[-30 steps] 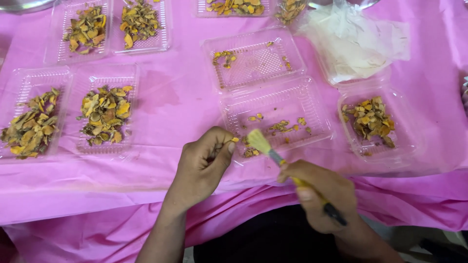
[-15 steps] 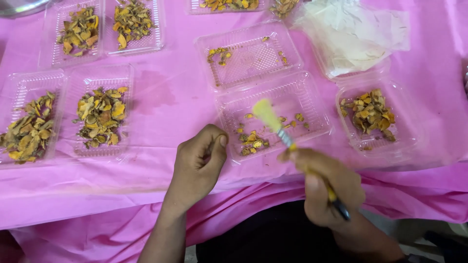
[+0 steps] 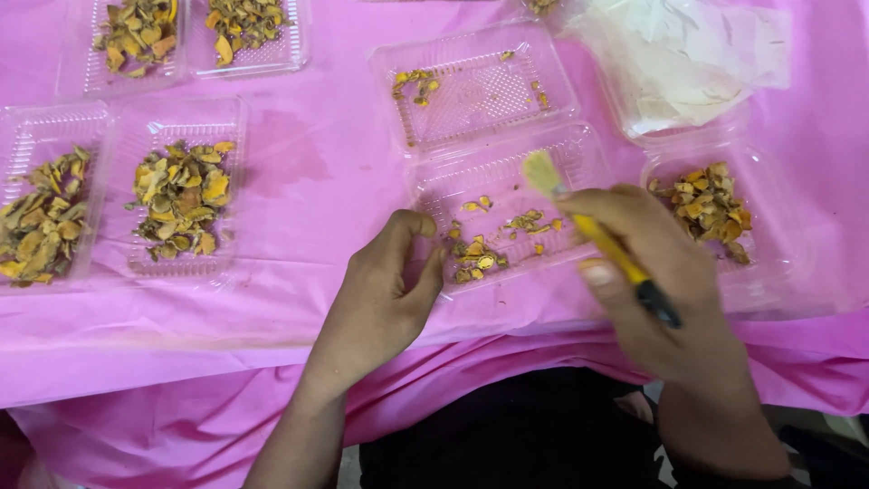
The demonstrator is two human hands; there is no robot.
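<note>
Surface: pink plastic cloth covers the counter and hangs over its near edge toward your lap.
Head view, your left hand: your left hand rests on the cloth with fingers curled loosely, thumb tip touching the near-left corner of the open clamshell tray; it grips nothing that you can see.
Head view, your right hand: your right hand is closed around a brush with a yellow handle and a dark end, blurred; its pale bristles sit over the tray's far-right part.
Tray in front of you: clear, hinged open, both halves lying flat; a few yellow-orange dried pieces lie in the near half, a few more in the far half.
Right of the brush: another clear tray with a small heap of the same pieces, and beyond it a crumpled clear plastic bag.
Left side: four clear trays filled with dried pieces, the nearest one well apart from your left hand.
</note>
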